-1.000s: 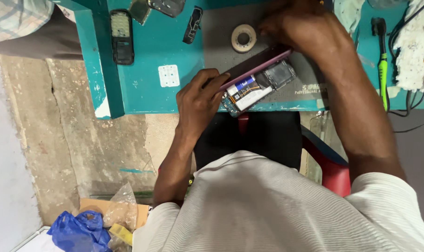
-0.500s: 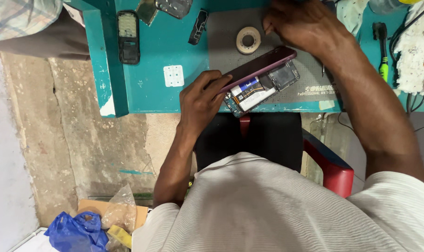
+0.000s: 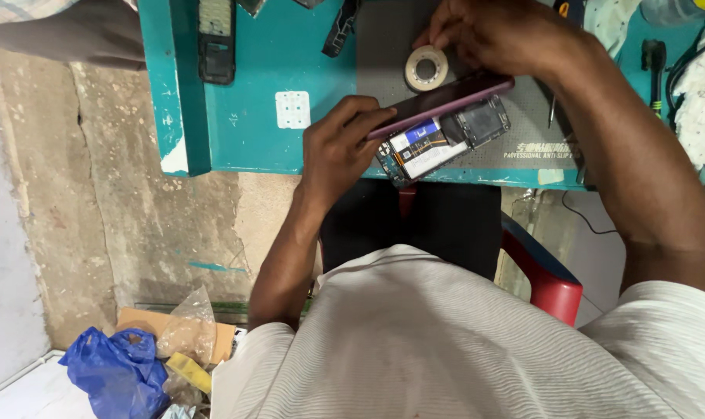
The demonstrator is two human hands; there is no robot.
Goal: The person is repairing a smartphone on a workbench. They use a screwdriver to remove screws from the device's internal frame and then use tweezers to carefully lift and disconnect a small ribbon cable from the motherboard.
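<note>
Teal workbench: left hand grips opened phone; blue bag below.

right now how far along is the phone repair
Done: the phone lies opened on the grey mat, battery and board exposed. In hand: the left hand tilts the dark cover up off it, while the right hand is at the tape roll. Left: the cover is not closed on the phone.
</note>
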